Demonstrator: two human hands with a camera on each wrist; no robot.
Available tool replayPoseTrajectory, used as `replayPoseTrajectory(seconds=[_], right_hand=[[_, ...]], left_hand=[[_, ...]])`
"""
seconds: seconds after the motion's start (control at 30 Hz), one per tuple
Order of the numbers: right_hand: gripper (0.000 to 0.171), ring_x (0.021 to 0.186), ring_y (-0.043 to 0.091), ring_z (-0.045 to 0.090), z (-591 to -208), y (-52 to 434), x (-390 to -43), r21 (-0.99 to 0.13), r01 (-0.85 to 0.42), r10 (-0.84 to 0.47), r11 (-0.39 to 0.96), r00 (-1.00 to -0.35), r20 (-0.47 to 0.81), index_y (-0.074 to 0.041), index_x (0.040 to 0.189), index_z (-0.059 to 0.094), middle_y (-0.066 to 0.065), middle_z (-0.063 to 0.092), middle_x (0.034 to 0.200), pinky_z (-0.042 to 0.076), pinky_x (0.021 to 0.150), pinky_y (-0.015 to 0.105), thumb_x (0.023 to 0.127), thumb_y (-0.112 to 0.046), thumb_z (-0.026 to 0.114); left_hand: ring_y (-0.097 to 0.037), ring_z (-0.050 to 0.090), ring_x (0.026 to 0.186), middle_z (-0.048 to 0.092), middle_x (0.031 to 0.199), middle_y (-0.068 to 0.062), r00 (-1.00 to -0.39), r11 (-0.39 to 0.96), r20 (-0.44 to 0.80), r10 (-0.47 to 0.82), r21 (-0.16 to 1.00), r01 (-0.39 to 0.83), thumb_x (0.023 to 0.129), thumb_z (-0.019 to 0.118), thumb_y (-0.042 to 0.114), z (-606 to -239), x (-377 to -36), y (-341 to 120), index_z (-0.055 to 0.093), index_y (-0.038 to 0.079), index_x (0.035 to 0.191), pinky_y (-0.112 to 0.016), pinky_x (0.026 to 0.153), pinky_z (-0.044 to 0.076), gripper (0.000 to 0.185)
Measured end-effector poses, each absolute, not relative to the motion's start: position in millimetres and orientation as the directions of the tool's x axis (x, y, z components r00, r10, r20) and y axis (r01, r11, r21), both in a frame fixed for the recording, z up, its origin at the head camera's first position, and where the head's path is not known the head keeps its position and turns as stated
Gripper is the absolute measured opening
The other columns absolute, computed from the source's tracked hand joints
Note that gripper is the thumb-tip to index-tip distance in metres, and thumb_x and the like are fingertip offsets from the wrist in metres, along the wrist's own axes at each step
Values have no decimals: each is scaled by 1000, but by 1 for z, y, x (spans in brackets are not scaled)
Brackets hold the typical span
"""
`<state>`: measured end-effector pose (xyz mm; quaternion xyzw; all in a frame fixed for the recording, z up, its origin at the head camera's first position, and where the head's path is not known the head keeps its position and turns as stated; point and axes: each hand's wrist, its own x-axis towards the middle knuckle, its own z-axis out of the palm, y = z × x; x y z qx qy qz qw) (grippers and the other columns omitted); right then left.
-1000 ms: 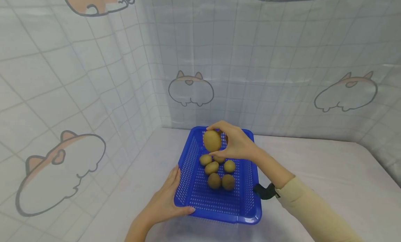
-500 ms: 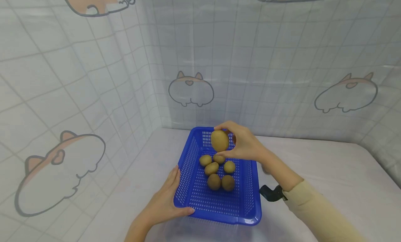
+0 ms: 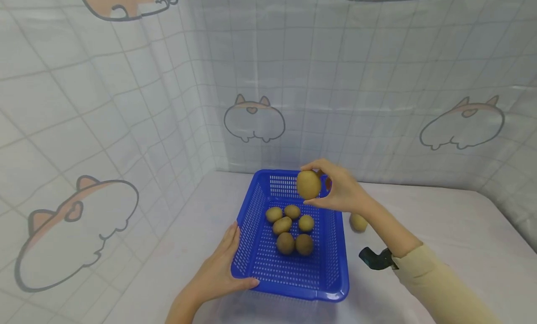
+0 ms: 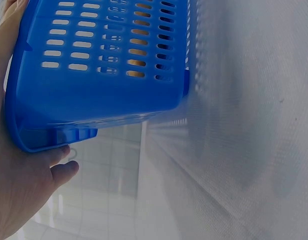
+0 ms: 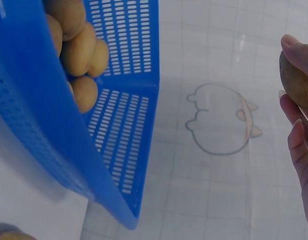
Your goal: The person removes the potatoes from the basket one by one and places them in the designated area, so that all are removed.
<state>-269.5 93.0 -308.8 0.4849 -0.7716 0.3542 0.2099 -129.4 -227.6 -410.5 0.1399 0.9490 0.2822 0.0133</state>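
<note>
Two hands are busy on my screen, over a white table. Biggest is the blue basket, sitting near the table's back left corner. My left hand grips its near left corner, thumb curled over the rim. Five small potatoes sit bunched in the basket's middle. My right hand pinches a bigger potato in its fingertips, up in the air over the basket's far right corner. One more little potato lies on the table just beside the basket's right wall. I think that thin pinch could slip, and the potato might roll off the table's edge.
</note>
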Motion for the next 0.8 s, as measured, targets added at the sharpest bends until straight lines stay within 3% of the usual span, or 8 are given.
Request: replayPoseTrajectory(seconds=[0.8], right_hand=[[78,88,13,57,-320,134,-269,-378,-848,-535,372,-529,659,-8,126,55,2,61,118,48,53,29,58,-13,93]], left_hand=[[-31,2,145,-7,160,-13,-960,802,53,275,538,259,70,73,65,-409,-130,-228,4,-2,152,-55,110,23,127]])
